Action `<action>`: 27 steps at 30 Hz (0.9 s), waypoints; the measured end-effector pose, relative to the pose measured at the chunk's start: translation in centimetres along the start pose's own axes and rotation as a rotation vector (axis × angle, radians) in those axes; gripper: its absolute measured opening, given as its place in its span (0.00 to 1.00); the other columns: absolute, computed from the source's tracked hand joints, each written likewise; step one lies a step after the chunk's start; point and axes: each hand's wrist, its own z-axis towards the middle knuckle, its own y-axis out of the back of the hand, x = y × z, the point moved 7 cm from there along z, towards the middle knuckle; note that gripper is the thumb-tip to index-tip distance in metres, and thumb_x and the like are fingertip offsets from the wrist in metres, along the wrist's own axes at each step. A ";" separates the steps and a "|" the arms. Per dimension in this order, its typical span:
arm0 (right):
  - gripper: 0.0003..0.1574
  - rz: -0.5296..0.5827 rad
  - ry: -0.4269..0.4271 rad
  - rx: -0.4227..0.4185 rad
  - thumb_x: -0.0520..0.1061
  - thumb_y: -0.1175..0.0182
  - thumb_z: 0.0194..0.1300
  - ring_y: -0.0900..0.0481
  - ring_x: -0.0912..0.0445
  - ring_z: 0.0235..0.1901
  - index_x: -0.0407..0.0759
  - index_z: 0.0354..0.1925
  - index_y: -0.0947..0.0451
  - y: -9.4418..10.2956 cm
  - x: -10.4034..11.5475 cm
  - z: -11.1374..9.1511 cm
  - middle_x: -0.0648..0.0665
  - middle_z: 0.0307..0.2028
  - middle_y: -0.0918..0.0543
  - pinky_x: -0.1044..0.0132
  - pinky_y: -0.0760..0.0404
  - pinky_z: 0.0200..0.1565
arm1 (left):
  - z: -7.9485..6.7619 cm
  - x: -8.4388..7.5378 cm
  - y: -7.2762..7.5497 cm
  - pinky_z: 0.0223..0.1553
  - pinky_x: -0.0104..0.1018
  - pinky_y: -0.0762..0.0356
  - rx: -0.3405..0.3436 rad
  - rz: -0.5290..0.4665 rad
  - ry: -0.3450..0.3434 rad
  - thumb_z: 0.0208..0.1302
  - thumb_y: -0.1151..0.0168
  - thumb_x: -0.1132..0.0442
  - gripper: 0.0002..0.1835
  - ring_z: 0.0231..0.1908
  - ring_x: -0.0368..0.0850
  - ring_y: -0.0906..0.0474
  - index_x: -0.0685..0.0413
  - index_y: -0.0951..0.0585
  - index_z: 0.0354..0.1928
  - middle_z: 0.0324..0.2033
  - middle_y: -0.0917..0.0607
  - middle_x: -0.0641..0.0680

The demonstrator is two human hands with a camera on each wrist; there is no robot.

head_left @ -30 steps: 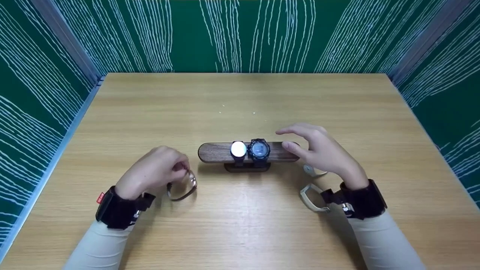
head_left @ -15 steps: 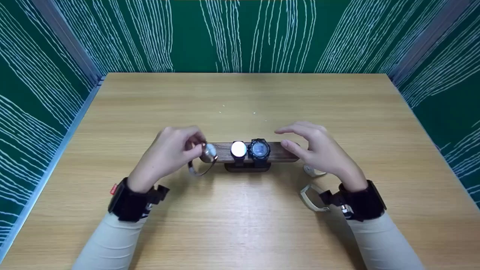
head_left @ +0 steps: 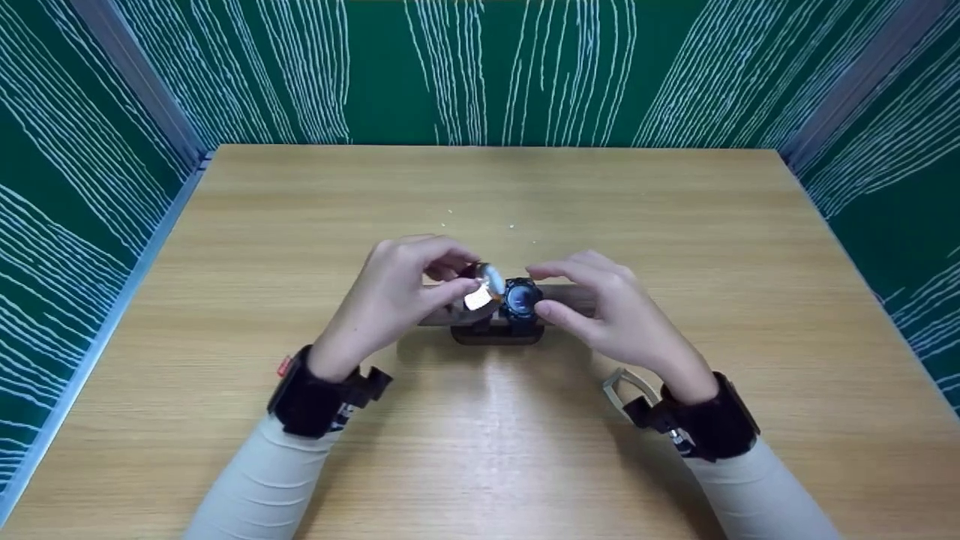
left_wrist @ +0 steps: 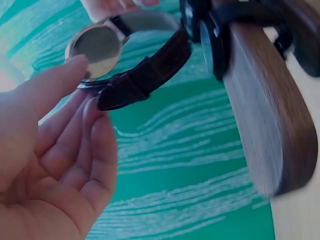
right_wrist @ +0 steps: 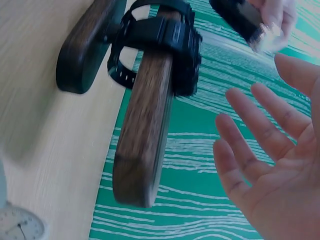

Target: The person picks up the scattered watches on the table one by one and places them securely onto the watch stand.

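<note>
My left hand [head_left: 405, 277] pinches a wristwatch [left_wrist: 97, 47] by its round case, between thumb and fingers. Its dark brown leather strap [left_wrist: 150, 75] is fastened in a loop. It hangs over the wooden watch stand [right_wrist: 137, 130], in front of the second watch there, which it mostly hides in the head view. A chunky black watch [head_left: 520, 300] is strapped round the bar at its middle. Beside that black watch, my right hand [head_left: 611, 307] is spread with fingers extended and holds nothing. Seen from the right wrist, its palm faces the bar's end.
A pale-strapped watch [head_left: 615, 386] lies on the table [head_left: 480, 450] by the right wrist. Another white-dialled watch [right_wrist: 20, 225] shows at the corner of the right wrist view. Green patterned panels [head_left: 375, 75] rise behind the table and at both sides.
The left hand has carried the brown-strapped watch rightward and farther from me, from the table at left to over the stand's middle. The right hand has shifted slightly left towards the black watch.
</note>
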 end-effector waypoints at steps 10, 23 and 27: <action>0.28 0.050 -0.049 -0.024 0.50 0.25 0.68 0.19 0.58 0.56 0.47 0.64 0.16 -0.8 0.5 0.1 0.54 0.55 0.12 0.52 0.18 0.58 | -0.1 -1.8 -1.3 0.47 0.30 0.15 -0.090 -0.065 -0.157 0.65 0.23 0.61 0.13 0.41 0.36 0.14 0.55 0.11 0.50 0.43 0.09 0.49; 0.19 0.129 -0.049 -0.037 0.43 0.22 0.64 0.13 0.60 0.40 0.45 0.53 0.12 -0.8 0.5 -0.1 0.56 0.45 0.10 0.56 0.12 0.44 | 0.2 -1.4 -1.8 0.46 0.29 0.15 -0.092 -0.071 -0.170 0.63 0.22 0.61 0.14 0.41 0.35 0.14 0.54 0.12 0.49 0.43 0.09 0.48; 0.18 0.171 -0.072 -0.030 0.45 0.22 0.64 0.13 0.59 0.39 0.47 0.52 0.11 -0.9 0.4 -0.1 0.57 0.44 0.10 0.58 0.12 0.43 | 0.1 -1.3 -1.6 0.46 0.30 0.15 -0.087 -0.065 -0.164 0.63 0.22 0.62 0.14 0.40 0.35 0.14 0.54 0.11 0.49 0.43 0.09 0.48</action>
